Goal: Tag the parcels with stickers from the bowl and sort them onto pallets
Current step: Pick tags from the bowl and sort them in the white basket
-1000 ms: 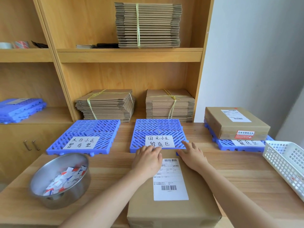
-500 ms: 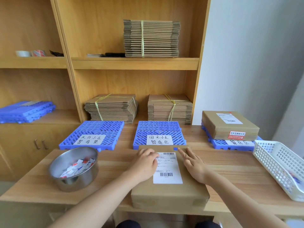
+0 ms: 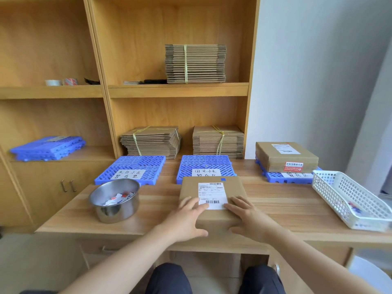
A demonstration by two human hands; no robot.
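A flat brown parcel [image 3: 212, 188] with a white shipping label lies on the desk in front of the middle blue pallet [image 3: 204, 165]. My left hand [image 3: 186, 219] rests flat on its near left part, fingers straight. On the parcel's near right part lies my right hand [image 3: 248, 218], also flat. A steel bowl [image 3: 114, 200] with several stickers stands to the left. The left blue pallet [image 3: 132, 168] carries only a paper sign. On the right blue pallet [image 3: 286, 177] sits another parcel [image 3: 284, 155] with a red sticker on its front side.
A white plastic basket [image 3: 347, 198] stands at the desk's right end. Bundles of flat cardboard [image 3: 218, 141] fill the shelves behind the pallets. Spare blue pallets [image 3: 48, 147] lie on the left cabinet, tape rolls [image 3: 61, 82] above. The desk edge runs just below my hands.
My head has pulled back and up, so the desk looks smaller. Both hands have slid from the parcel's far edge toward its near end.
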